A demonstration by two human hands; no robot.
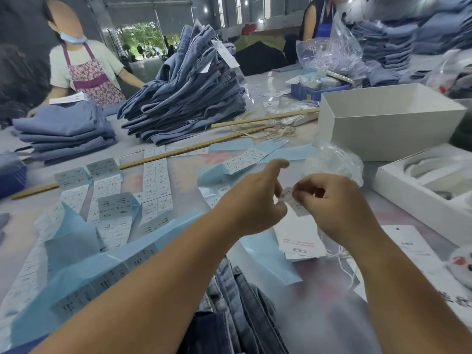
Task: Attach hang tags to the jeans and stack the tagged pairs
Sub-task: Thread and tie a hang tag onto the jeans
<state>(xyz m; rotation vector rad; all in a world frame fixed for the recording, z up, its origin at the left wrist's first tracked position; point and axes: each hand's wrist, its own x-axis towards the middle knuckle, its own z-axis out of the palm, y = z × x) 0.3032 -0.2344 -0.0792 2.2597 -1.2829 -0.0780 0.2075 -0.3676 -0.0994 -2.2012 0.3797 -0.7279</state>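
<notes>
My left hand [251, 200] and right hand [329, 200] both pinch one small sticker [293, 201] between them, above the hang tags [298, 238]. I should peel slowly, keep it flat, then press it squarely onto the top tag. The jeans [237, 302] lie below my wrists, nearer me, not yet tagged.

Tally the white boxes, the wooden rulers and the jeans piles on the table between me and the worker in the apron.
White boxes: 2, with the second at the right edge
Wooden rulers: 2, with the second nearer
Jeans piles: 2, with the second on the left
Total: 6
</notes>
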